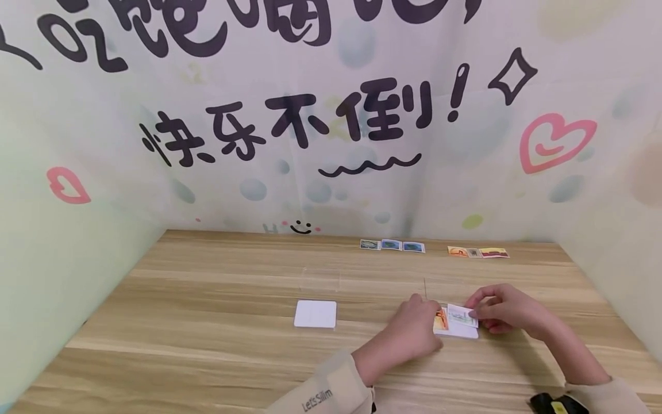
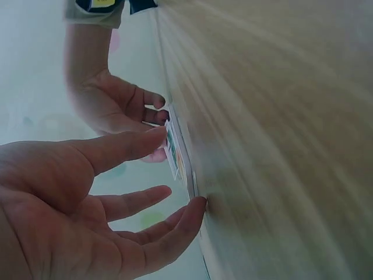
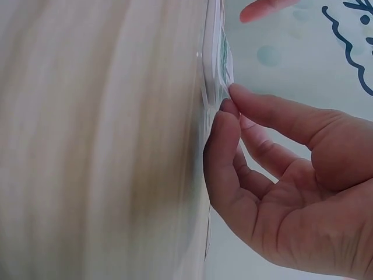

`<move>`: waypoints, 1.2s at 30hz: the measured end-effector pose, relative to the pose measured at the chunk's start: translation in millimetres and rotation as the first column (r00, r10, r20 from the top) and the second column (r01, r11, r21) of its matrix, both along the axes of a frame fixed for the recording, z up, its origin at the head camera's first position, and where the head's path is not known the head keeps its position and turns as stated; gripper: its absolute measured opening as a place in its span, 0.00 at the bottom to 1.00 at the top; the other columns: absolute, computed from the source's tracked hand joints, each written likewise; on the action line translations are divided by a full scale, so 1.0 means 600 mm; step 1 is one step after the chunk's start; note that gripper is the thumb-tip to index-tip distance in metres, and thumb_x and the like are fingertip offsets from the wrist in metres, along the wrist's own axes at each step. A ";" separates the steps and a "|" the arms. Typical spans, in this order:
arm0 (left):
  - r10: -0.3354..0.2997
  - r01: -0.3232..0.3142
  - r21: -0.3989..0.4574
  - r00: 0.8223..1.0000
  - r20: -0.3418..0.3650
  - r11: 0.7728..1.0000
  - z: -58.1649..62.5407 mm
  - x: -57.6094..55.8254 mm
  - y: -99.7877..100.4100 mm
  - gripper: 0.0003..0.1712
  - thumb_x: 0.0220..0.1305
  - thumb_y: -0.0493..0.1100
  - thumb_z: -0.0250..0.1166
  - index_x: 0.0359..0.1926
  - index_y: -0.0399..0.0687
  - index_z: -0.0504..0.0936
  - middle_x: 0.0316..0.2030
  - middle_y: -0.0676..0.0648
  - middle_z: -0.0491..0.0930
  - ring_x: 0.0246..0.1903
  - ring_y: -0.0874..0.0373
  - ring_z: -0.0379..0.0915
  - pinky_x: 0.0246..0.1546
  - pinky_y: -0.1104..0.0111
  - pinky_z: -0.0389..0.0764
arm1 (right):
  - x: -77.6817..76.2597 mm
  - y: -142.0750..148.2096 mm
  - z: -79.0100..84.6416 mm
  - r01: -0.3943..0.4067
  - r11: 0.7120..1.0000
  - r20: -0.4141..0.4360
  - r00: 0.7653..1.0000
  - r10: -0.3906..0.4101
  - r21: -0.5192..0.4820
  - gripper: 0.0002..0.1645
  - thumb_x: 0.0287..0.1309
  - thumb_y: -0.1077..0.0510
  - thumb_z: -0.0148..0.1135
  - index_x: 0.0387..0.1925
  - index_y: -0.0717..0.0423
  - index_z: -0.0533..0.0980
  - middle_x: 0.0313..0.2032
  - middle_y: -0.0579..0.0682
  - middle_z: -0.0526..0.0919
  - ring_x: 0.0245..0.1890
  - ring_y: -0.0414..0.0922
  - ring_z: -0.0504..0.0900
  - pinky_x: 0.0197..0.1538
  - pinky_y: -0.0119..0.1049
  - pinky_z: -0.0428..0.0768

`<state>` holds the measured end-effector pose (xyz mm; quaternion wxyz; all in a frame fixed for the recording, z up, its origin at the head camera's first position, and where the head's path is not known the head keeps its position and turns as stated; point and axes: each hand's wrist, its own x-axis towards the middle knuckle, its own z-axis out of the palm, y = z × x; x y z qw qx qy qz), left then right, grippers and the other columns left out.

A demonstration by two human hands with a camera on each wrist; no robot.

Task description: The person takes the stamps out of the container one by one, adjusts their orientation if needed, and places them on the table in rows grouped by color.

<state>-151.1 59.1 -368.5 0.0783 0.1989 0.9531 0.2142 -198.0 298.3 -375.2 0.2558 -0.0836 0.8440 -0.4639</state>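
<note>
Stamp (image 1: pixel 461 315), green-printed, lies left of the right hand (image 1: pixel 509 310) pinching it.

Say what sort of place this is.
Probably an enclosed tabletop booth: a wood-grain table stands against a backdrop with large printed lettering, and pale walls flank it.

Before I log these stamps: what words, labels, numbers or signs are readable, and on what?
"快乐不倒!": backdrop.
Larger line above it: cut off by the top edge, not fully readable.
"Let's Slim", probably: left sleeve; small, spelling uncertain.
Lettering beside the smiley: too faint.
Green-printed stamp, orange stamp, left rear stamps, right rear stamps: print too small to read.
Yellow patch at the right cuff: nothing legible.
</note>
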 end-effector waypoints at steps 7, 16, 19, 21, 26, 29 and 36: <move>-0.077 0.077 -0.092 0.997 0.006 0.993 -0.003 0.015 -0.004 0.38 0.57 0.51 0.81 0.68 0.54 0.80 0.54 0.52 0.78 0.47 0.61 0.72 0.49 0.74 0.75 | -0.001 0.000 -0.001 -0.001 1.000 0.003 1.000 0.001 -0.014 0.18 0.70 0.64 0.64 0.52 0.77 0.75 0.31 0.46 0.80 0.30 0.40 0.78 0.33 0.32 0.83; -0.141 0.134 -0.205 0.990 -0.018 0.970 -0.007 0.040 -0.011 0.41 0.63 0.57 0.76 0.74 0.55 0.74 0.71 0.52 0.72 0.65 0.57 0.70 0.67 0.67 0.73 | -0.003 0.000 -0.003 0.010 1.000 0.002 1.000 -0.010 -0.005 0.17 0.70 0.64 0.65 0.51 0.76 0.76 0.32 0.47 0.81 0.30 0.41 0.78 0.33 0.32 0.84; -0.154 0.152 -0.229 0.988 0.007 0.961 -0.008 0.048 -0.012 0.42 0.64 0.59 0.75 0.76 0.57 0.72 0.74 0.53 0.69 0.70 0.57 0.67 0.69 0.65 0.72 | -0.002 0.001 -0.003 0.009 1.000 -0.001 1.000 -0.009 -0.003 0.17 0.70 0.64 0.64 0.51 0.76 0.76 0.32 0.47 0.81 0.30 0.41 0.77 0.33 0.32 0.83; -0.167 0.170 -0.243 0.985 0.034 0.955 -0.009 0.053 -0.012 0.42 0.67 0.60 0.73 0.77 0.58 0.70 0.76 0.54 0.66 0.74 0.56 0.62 0.70 0.64 0.72 | -0.001 0.001 -0.003 0.009 1.000 -0.003 1.000 -0.009 -0.003 0.16 0.70 0.64 0.64 0.51 0.76 0.76 0.32 0.47 0.81 0.30 0.41 0.77 0.33 0.32 0.83; -0.174 0.199 -0.251 0.978 0.118 0.947 -0.012 0.062 -0.013 0.38 0.73 0.60 0.65 0.79 0.61 0.67 0.80 0.56 0.58 0.80 0.54 0.54 0.73 0.59 0.69 | 0.001 0.001 -0.002 0.010 1.000 -0.004 1.000 -0.010 -0.008 0.17 0.70 0.64 0.64 0.51 0.76 0.76 0.32 0.46 0.81 0.30 0.41 0.77 0.33 0.32 0.83; -0.180 0.214 -0.262 0.973 0.147 0.941 -0.013 0.065 -0.013 0.37 0.75 0.60 0.62 0.80 0.62 0.66 0.81 0.57 0.56 0.80 0.55 0.53 0.75 0.58 0.67 | 0.001 0.000 -0.002 0.009 1.000 -0.003 1.000 -0.009 -0.014 0.17 0.70 0.64 0.64 0.51 0.76 0.76 0.32 0.47 0.81 0.30 0.41 0.78 0.33 0.32 0.83; -0.198 0.237 -0.299 0.968 0.155 0.924 -0.016 0.072 -0.015 0.39 0.76 0.61 0.62 0.81 0.63 0.62 0.82 0.58 0.53 0.80 0.58 0.51 0.75 0.61 0.65 | 0.001 0.001 -0.001 0.014 1.000 -0.004 1.000 -0.014 -0.018 0.18 0.70 0.64 0.64 0.51 0.77 0.75 0.32 0.46 0.81 0.30 0.40 0.78 0.33 0.32 0.84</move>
